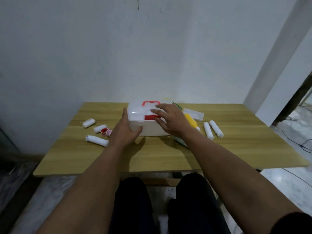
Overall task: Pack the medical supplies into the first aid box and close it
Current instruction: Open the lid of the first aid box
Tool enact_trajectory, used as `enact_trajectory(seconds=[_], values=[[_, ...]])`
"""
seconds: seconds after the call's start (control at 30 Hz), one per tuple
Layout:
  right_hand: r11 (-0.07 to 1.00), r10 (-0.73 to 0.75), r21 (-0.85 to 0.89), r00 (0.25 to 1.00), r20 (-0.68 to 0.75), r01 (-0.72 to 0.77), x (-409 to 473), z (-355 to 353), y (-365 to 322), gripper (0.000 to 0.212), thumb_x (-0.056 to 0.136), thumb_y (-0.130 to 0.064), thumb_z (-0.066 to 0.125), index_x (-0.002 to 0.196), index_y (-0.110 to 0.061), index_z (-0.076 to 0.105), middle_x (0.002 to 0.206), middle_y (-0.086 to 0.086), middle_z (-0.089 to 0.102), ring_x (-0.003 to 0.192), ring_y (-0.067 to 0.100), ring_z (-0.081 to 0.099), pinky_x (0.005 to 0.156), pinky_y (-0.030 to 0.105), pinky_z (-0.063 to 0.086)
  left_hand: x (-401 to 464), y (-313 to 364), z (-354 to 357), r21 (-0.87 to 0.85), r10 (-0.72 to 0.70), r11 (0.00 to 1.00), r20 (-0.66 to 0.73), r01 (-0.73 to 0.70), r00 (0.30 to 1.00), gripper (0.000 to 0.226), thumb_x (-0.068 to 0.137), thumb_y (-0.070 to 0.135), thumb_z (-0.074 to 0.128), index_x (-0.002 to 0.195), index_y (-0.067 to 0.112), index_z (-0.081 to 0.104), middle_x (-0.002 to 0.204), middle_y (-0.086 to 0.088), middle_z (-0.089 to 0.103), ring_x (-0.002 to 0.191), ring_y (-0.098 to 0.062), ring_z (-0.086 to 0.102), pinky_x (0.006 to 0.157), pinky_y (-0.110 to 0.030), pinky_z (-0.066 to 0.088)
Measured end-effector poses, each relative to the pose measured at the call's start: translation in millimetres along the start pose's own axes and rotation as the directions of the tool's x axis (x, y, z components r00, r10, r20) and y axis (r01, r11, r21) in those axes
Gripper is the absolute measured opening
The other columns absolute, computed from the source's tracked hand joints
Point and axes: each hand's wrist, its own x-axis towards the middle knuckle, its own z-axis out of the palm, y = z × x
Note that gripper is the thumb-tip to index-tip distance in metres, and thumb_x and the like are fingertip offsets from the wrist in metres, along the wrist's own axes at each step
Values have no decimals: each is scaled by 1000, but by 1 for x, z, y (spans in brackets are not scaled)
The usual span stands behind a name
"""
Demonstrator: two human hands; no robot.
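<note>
A: Your box [148,127] looks like milky, half-clear plastic, smooth with a soft shine; its handle [150,103] is glossy red plastic.

B: And your table [168,157]?

A: Pale wood-grain top, smooth and matt. Your rolls [97,140] look like soft white cloth, rough and dull. The bottle [191,122] is smooth yellow plastic, and the wall [101,48] is matt paint.

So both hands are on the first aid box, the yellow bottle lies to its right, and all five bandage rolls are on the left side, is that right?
Not quite. The head view shows only three bandage rolls left of the first aid box; the other two rolls lie on the right, beyond the yellow bottle. The rest holds: the left hand and right hand are both on the box.
</note>
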Motion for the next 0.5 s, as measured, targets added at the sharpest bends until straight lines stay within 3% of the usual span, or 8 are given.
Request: enact_trajectory(seconds=[0.1, 0.17, 0.3, 0.4, 0.5], values=[[989, -19, 144, 996, -86, 31, 17, -10, 4, 34, 99, -33, 61, 122, -13, 75, 117, 9, 75, 107, 30, 71, 91, 46, 55, 0, -2, -4, 12, -55, 998, -33, 55, 998, 109, 82, 76, 65, 166, 29, 14, 159, -2, 47, 139, -27, 51, 102, -45, 51], [971, 59, 236, 998, -38, -48, 34, -25, 7, 31, 99, -34, 61, 118, -13, 75, 111, 5, 77, 99, 26, 71, 87, 44, 56, 6, -3, -5, 27, -77, 997, -63, 78, 995, 102, 81, 86, 52, 163, 31, 28, 154, -3, 51, 136, -28, 53, 102, -48, 50], [874, 254, 400, 961, 106, -276, 80, -51, 22, 25, 99, -37, 63, 102, -16, 75, 89, 0, 74, 84, 19, 69, 79, 39, 55, 21, 3, -6, 32, -91, 995, -99, 94, 991, 87, 92, 77, 50, 160, 25, 35, 157, -6, 46, 140, -29, 47, 104, -44, 42], [785, 412, 441, 898, 155, -436, 118, -51, 42, 31, 97, -43, 66, 81, -17, 72, 68, -3, 62, 65, 12, 55, 64, 30, 41, 36, 2, -7, 27, -81, 996, -66, 83, 995, 95, 88, 76, 55, 164, 26, 28, 166, -2, 36, 149, -26, 37, 112, -43, 37], [660, 635, 441, 766, 105, -608, 137, -35, 60, 58, 88, -70, 62, 108, -17, 76, 100, -5, 74, 92, 12, 67, 78, 28, 49, 44, -4, -3, 21, -60, 998, -49, 61, 997, 90, 90, 72, 59, 163, 28, 30, 164, 1, 40, 147, -26, 41, 108, -42, 40]])
